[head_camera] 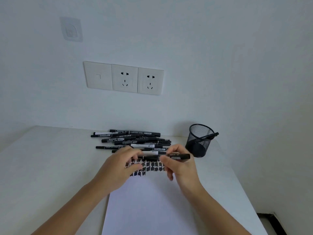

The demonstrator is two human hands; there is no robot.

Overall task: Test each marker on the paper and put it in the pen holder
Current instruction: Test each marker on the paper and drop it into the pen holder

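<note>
Above the far end of the paper (149,206), in the head view, we hold one black marker (163,156) level between both hands, lying left to right. Our left hand (121,168) has its grip closed on the marker's left end with thumb and fingertips, while our right hand (182,167) has its grip closed around the right part of the barrel, whose end pokes out past the fingers toward the pen holder. We cannot tell whether the cap is on or coming off.

Under the marker, the white paper carries rows of dense black test marks (149,167) across its far edge; the rest of the sheet is blank and runs toward us along the counter (50,167).

Just behind our hands lies a loose pile of markers (133,139), black with some white labels, mostly lying crosswise and overlapping one another near the wall. To the right of the pile stands the black mesh pen holder (199,141), upright, close to the counter's right edge, with one marker in the holder (211,135) leaning out over its right rim.

On the wall above the pile we see a row of three white wall plates (123,78), two of them sockets.
</note>
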